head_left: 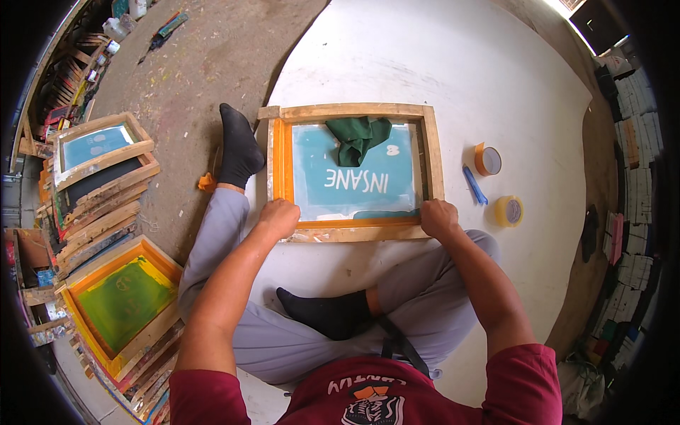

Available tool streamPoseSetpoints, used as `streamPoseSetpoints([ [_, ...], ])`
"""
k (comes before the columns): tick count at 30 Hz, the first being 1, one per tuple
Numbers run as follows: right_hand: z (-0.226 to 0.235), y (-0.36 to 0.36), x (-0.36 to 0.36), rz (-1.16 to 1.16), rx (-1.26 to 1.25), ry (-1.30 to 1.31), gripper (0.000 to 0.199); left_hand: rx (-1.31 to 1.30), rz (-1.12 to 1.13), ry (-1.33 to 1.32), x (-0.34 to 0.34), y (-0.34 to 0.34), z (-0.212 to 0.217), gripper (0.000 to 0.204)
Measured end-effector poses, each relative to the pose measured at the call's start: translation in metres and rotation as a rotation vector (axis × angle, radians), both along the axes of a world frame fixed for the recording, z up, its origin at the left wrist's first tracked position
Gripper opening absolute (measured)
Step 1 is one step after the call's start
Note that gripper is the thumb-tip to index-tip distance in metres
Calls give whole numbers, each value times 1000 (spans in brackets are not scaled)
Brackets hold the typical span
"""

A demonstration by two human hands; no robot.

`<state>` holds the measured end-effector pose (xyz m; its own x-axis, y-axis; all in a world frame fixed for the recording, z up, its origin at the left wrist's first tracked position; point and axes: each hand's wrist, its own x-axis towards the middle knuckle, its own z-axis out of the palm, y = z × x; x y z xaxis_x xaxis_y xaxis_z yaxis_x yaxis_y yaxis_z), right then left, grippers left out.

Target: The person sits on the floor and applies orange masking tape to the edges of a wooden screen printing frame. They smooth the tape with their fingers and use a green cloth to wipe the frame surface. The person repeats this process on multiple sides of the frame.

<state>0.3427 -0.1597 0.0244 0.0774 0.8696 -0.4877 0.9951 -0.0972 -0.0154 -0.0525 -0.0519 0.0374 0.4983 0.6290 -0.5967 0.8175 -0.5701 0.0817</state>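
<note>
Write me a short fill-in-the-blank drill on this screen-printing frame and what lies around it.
1. Both hands, the left hand and the right hand, press on the frame's ____ edge, the one closest to the person.
2. A crumpled ____ cloth lies on the mesh of the wooden frame.
3. The number of tape rolls to the right of the frame, the orange roll and the yellow roll, is ____.
4. Between the frame and the rolls lies a ____ tool.

Missing words: near; green; two; blue

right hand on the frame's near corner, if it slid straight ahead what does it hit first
Probably nothing solid: ahead of the right hand is the teal mesh of the wooden screen frame, then the frame's far rail. The green cloth looks left of that line.
</note>
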Motion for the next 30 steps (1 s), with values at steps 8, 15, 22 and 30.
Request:
streamPoseSetpoints([
  [8, 1, 2, -1, 1, 4, -8, 15, -3, 18, 4, 0, 1, -3, 16],
  [15, 0, 3, 0, 28, -6, -10, 15, -2, 41, 25, 5, 0, 2, 17],
  [22, 3, 4, -1, 33, -13, -28, 15, 5, 14, 50, 5, 0, -1, 19],
  [30, 10, 7, -5, 39, -76, -77, 18, 45, -20, 81, 2, 0, -14, 16],
])
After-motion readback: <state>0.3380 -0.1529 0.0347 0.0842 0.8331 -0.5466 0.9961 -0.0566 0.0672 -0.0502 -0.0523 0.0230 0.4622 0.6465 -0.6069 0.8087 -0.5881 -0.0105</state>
